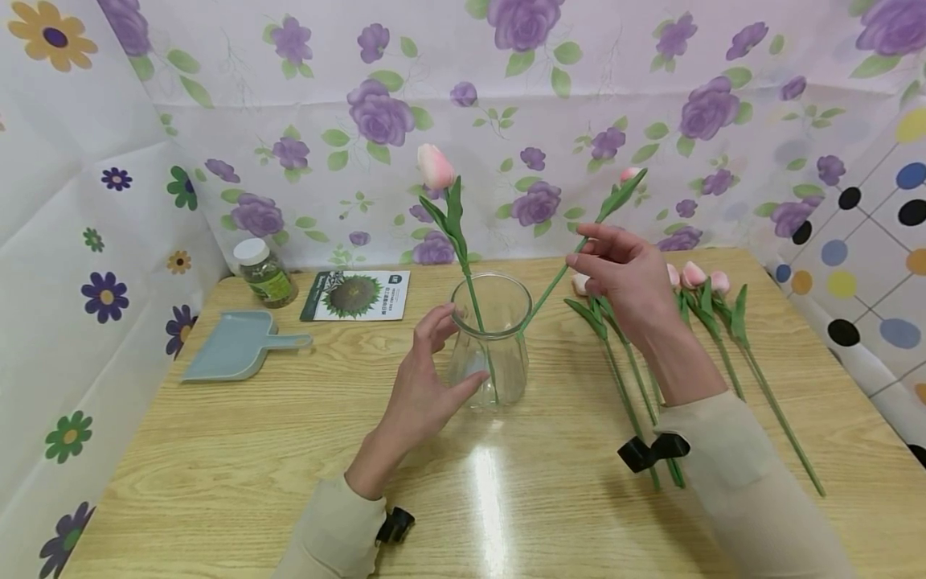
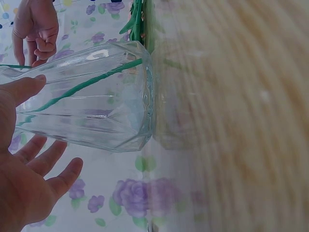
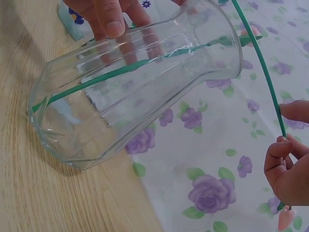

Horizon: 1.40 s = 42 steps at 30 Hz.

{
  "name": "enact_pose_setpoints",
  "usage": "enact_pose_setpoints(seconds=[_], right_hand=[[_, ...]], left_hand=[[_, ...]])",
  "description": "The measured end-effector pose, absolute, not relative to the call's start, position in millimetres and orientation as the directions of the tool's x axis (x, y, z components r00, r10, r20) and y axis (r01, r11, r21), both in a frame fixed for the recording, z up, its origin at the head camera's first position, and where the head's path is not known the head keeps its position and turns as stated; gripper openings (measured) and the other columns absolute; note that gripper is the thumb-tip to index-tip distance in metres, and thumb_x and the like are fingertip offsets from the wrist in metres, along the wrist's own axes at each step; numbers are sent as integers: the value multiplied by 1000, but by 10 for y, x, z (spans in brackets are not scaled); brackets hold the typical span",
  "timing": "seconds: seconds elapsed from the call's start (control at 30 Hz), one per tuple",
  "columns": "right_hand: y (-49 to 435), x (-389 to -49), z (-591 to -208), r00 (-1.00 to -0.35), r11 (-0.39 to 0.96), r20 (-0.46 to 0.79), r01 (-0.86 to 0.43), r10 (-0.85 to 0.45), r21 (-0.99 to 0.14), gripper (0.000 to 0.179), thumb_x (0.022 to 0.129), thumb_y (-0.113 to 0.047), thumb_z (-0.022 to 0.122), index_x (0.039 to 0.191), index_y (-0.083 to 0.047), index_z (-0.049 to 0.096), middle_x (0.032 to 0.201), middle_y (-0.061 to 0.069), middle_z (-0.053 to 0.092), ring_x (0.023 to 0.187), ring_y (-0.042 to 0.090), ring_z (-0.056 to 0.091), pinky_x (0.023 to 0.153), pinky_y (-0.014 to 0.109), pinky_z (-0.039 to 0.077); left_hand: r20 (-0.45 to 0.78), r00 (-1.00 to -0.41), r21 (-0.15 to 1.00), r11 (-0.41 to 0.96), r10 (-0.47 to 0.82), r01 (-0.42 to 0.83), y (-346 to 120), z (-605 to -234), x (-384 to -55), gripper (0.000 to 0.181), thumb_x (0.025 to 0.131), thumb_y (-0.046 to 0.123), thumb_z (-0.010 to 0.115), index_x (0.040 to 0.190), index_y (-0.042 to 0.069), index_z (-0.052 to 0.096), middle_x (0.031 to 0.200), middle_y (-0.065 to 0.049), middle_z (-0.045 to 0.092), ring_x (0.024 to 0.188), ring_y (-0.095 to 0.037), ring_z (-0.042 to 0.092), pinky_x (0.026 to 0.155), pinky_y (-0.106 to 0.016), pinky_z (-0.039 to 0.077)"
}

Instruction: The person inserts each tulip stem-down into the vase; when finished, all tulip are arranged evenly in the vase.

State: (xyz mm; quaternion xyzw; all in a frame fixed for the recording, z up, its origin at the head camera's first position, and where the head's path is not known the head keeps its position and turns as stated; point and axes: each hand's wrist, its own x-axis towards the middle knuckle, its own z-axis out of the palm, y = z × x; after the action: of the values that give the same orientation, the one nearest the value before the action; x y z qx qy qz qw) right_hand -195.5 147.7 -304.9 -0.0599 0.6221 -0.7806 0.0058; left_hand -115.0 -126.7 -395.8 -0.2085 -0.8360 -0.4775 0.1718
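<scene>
A clear glass vase stands on the table, with one pink tulip leaning inside it. My left hand is beside the vase's left side. Its thumb overlaps the glass, and its spread, relaxed fingers lie around the other side. My right hand pinches the green stem of a second tulip between thumb and fingers. That stem slants down to the right of the vase mouth, its lower end overlapping the rim in the head view. The right wrist view shows the held stem crossing close by the rim.
Several pink tulips lie on the table at right, partly behind my right arm. At left are a blue dustpan, a white-lidded jar and a card with a dark round picture. Flowered cloth hangs behind.
</scene>
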Motion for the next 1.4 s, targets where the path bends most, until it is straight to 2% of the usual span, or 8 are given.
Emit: enact_pose_setpoints(seconds=[0.43, 0.67, 0.9, 1.07, 1.4], right_hand=[[1391, -1988, -3012, -990, -215, 140, -137, -1, -967, 35, 91, -1, 81, 123, -10, 73, 96, 0, 64, 74, 11, 54, 57, 19, 46], [1340, -1979, -2996, -973, -176, 228, -230, 36, -957, 34, 89, 0, 81, 121, -12, 75, 97, 1, 63, 77, 11, 55, 58, 17, 48], [1271, -1958, -2992, -941, -67, 333, -337, 64, -939, 35, 88, -1, 81, 120, -13, 77, 97, 1, 64, 81, 13, 58, 63, 16, 49], [1209, -1942, -2989, -918, 25, 391, -390, 60, -920, 37, 87, 0, 81, 120, -15, 77, 97, -2, 65, 78, 12, 57, 60, 17, 45], [1062, -1932, -2966, -881, 72, 473, -470, 32, -880, 38, 86, 9, 77, 119, -9, 75, 95, -5, 65, 73, 11, 49, 62, 19, 43]], left_hand=[[481, -857, 725, 466, 184, 507, -1270, -3953, -1148, 100, 83, 7, 90, 157, 22, 23, 148, -18, 60, 135, -40, 61, 106, -62, 53], [486, -854, 722, 465, 185, 512, -1270, -3957, -1147, 100, 83, 7, 90, 157, 22, 23, 149, -18, 59, 135, -40, 61, 106, -63, 53], [480, -858, 728, 462, 185, 507, -1270, -3953, -1144, 99, 84, 7, 89, 156, 22, 23, 152, -16, 57, 136, -40, 61, 107, -61, 52], [477, -860, 726, 468, 183, 503, -1270, -3956, -1144, 99, 84, 7, 89, 157, 22, 23, 151, -16, 58, 136, -39, 61, 108, -60, 53], [486, -853, 721, 463, 192, 515, -1272, -3939, -1139, 100, 84, 7, 89, 157, 21, 22, 147, -21, 61, 135, -40, 61, 107, -61, 53]])
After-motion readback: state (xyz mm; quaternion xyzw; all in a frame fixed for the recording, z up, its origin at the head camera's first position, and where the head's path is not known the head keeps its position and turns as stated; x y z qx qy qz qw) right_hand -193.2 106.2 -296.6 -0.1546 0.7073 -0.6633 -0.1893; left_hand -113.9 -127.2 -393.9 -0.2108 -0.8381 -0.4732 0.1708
